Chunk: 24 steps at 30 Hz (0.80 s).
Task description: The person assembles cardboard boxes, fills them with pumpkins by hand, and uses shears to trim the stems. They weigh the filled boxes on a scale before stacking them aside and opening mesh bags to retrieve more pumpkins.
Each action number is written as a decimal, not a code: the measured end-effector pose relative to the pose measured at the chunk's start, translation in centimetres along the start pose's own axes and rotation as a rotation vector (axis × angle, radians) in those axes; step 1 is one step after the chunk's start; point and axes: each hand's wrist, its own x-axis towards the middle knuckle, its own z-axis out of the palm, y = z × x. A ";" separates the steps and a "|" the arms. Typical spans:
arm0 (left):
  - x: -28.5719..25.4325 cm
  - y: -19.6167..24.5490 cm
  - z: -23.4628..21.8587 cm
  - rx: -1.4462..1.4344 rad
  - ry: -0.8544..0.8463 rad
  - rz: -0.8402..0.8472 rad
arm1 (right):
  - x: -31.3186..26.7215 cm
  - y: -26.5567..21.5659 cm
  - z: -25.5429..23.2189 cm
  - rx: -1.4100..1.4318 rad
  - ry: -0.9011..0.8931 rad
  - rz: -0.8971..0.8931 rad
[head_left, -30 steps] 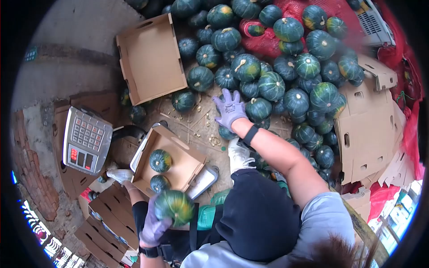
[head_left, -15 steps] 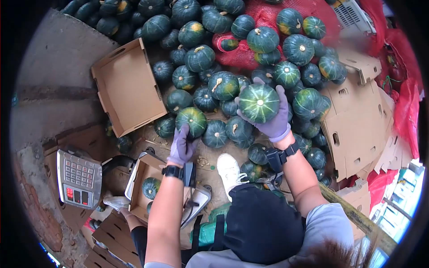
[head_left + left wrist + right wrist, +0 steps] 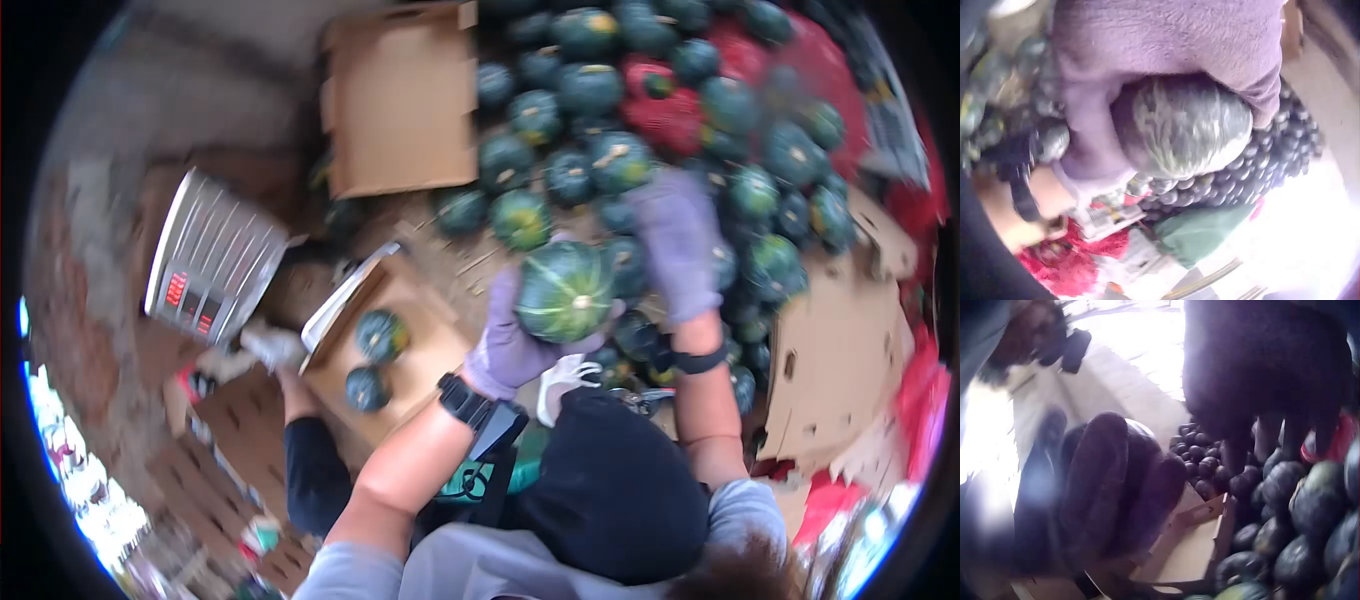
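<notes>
In the head view my gloved left hand (image 3: pixel 510 340) cradles a dark green pumpkin (image 3: pixel 565 290) with pale stripes, its round stem scar facing up. The same pumpkin (image 3: pixel 1191 125) fills the middle of the left wrist view, with purple glove fingers curled about it. My right hand (image 3: pixel 678 240), blurred, reaches over the heaped pumpkins, apart from the held one. In the right wrist view that right hand (image 3: pixel 1266 369) has its fingers stretched down towards the heap. A green pumpkin with a yellow patch (image 3: pixel 521 220) lies on the floor at the heap's near edge.
A cardboard box (image 3: pixel 430 310) with two pumpkins sits on a scale, whose display (image 3: pixel 215 260) stands to the left. Another cardboard tray (image 3: pixel 400 110) lies behind. Flattened cardboard (image 3: pixel 830 350) is stacked at right, with red netting (image 3: pixel 665 110) among the pumpkins.
The striped pumpkin has passed from my right hand to my left, nearer my body. My left hand has left the yellow-patched pumpkin it set among the others. My right hand now reaches out over the heap.
</notes>
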 end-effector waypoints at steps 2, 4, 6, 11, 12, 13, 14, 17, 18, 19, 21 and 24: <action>-3.2 -0.1 -0.4 0.329 0.056 0.244 | 2.3 -0.3 -3.7 -0.433 0.221 0.096; -7.6 -0.3 -1.2 0.387 0.163 0.214 | 0.9 8.4 -4.8 -0.909 0.096 0.439; -11.8 -0.6 -2.3 0.435 0.291 0.183 | 1.8 10.5 -4.3 -0.990 0.052 0.507; -22.1 0.7 -5.7 0.507 0.682 0.399 | -0.4 13.5 -6.2 0.465 0.256 0.488; -23.9 1.4 -6.3 0.653 0.807 0.375 | -0.2 9.1 -5.5 0.802 0.235 0.525; -25.8 2.1 -6.7 0.798 0.930 0.341 | 0.1 4.6 -4.7 1.127 0.230 0.587; -26.6 2.2 -7.1 1.041 1.008 0.325 | 0.1 0.2 -3.5 1.450 0.106 0.630; -28.6 1.5 -8.4 1.854 1.162 0.288 | -0.7 -5.1 2.1 1.818 -0.398 0.552; -29.1 1.2 -8.9 2.088 1.196 0.282 | -0.7 -6.8 4.4 1.640 -0.519 0.598; -29.4 1.0 -9.6 2.220 1.221 0.276 | -0.2 -8.7 6.6 1.458 -0.631 0.635; -30.1 1.7 -11.5 2.267 1.208 0.337 | 0.9 -13.3 11.1 0.990 -0.685 0.160; -28.4 3.0 -11.5 2.244 1.263 0.411 | -0.6 -16.2 17.8 0.720 -0.738 -0.190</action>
